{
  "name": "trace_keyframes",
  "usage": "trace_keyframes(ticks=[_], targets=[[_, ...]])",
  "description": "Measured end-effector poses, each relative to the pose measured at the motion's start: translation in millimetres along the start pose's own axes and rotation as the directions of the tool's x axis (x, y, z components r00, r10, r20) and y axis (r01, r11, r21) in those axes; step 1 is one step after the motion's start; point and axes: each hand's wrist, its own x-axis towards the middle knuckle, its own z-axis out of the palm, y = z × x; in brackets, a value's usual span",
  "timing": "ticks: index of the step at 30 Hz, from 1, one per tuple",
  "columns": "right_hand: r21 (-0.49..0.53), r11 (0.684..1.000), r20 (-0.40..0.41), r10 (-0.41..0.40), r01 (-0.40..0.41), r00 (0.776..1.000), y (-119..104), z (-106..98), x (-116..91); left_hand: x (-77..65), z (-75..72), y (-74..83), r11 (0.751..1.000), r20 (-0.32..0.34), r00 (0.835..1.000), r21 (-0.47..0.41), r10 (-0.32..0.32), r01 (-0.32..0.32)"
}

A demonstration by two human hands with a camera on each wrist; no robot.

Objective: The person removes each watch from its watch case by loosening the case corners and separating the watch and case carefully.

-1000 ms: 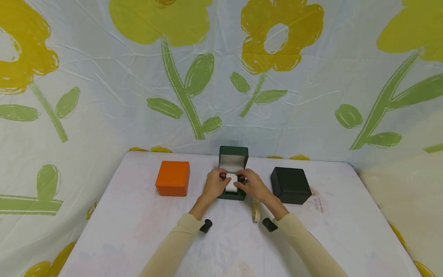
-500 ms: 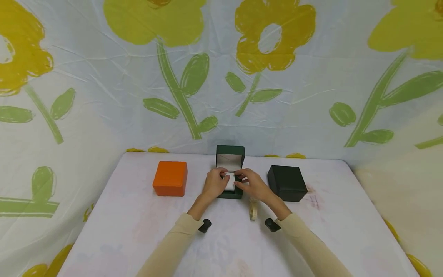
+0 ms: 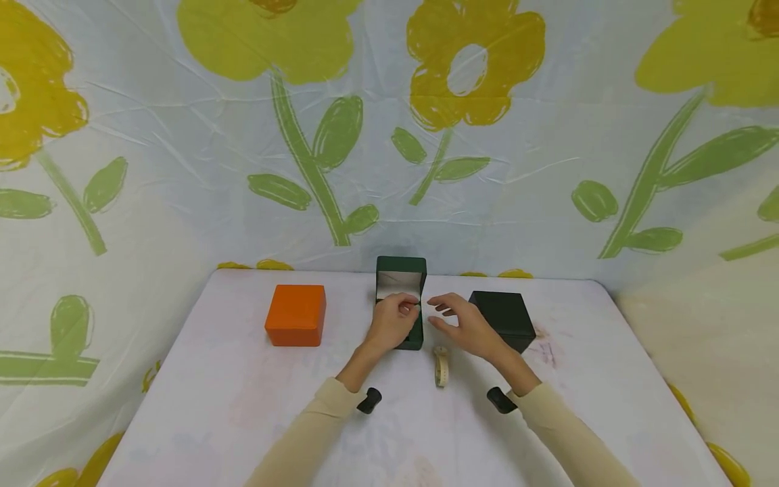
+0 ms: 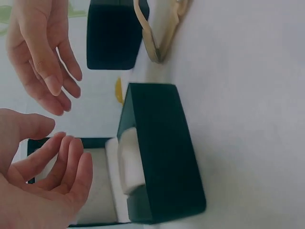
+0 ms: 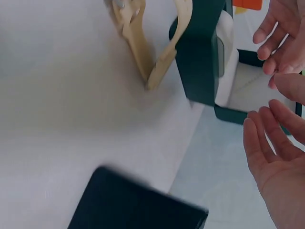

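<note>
A green watch box (image 3: 400, 265) stands with its lid up at the back of the table. My left hand (image 3: 392, 323) hovers over it with loosely bent fingers and nothing between them. The white watch cushion (image 4: 131, 160) sits inside the box, hidden behind that hand in the head view. Just right of the box is my right hand (image 3: 465, 328), fingers spread and apart from the box, holding nothing. Below it on the table, a watch with a cream strap (image 3: 441, 368) rests on its edge, its strap closed into a loop.
An orange box (image 3: 296, 314) with its lid closed stands to the left. To the right, a closed black box (image 3: 502, 314) is partly behind my right hand. A flower-printed cloth (image 3: 462, 223) hangs behind the table (image 3: 243, 419).
Both hands have come off the white cushion they were touching. My right hand has moved right, away from the green box; the left has shifted slightly right over it.
</note>
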Motion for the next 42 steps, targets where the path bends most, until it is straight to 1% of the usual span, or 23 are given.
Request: trace_keyframes(ticks=[5, 7, 12, 15, 17, 20, 23, 28, 33, 39, 42], targets=[[-0.037, 0.999, -0.031, 0.012, -0.013, 0.999, 1, -13, -9, -1.0, 7.3, 9.5, 0.999, 0.027, 0.999, -0.034, 0.036, -0.035], [-0.050, 0.999, -0.040, 0.002, -0.004, 0.999, 2, -18, -13, -1.4, 10.0, 12.3, 0.998, 0.037, 0.998, -0.049, 0.052, -0.050], [-0.081, 0.997, -0.066, -0.016, 0.011, 0.998, 3, -29, -22, -1.5, 17.2, 15.8, 0.996, 0.057, 0.997, -0.065, 0.057, -0.053], [-0.116, 0.993, -0.096, -0.028, 0.017, 0.995, 6, -36, -28, -1.7, 22.4, 18.5, 0.996, 0.061, 0.997, -0.071, 0.054, -0.049], [-0.120, 0.993, -0.117, -0.035, 0.020, 0.993, 10, -41, -32, -2.0, 26.2, 19.7, 0.996, 0.062, 0.997, -0.077, 0.055, -0.050], [-0.099, 0.995, -0.141, -0.040, 0.026, 0.989, 15, -48, -39, -2.3, 32.7, 20.9, 0.995, 0.074, 0.996, -0.090, 0.050, -0.043], [-0.090, 0.996, -0.154, -0.018, 0.004, 0.988, 19, -55, -45, -2.4, 39.9, 21.2, 0.993, 0.093, 0.994, -0.108, 0.049, -0.039], [-0.092, 0.994, -0.172, 0.046, -0.062, 0.984, 25, -65, -56, -2.3, 53.1, 21.9, 0.990, 0.109, 0.992, -0.135, 0.056, -0.041], [-0.095, 0.992, -0.207, 0.057, -0.078, 0.977, 35, -73, -66, -3.1, 66.1, 23.5, 0.991, 0.135, 0.990, -0.129, 0.050, -0.032], [-0.109, 0.988, -0.244, 0.079, -0.108, 0.967, 46, -82, -76, -6.2, 79.7, 23.0, 0.987, 0.197, 0.980, -0.157, 0.007, 0.025], [-0.088, 0.988, -0.248, 0.103, -0.128, 0.963, 52, -87, -82, -8.1, 84.9, 23.8, 0.986, 0.202, 0.979, -0.163, 0.015, 0.018]])
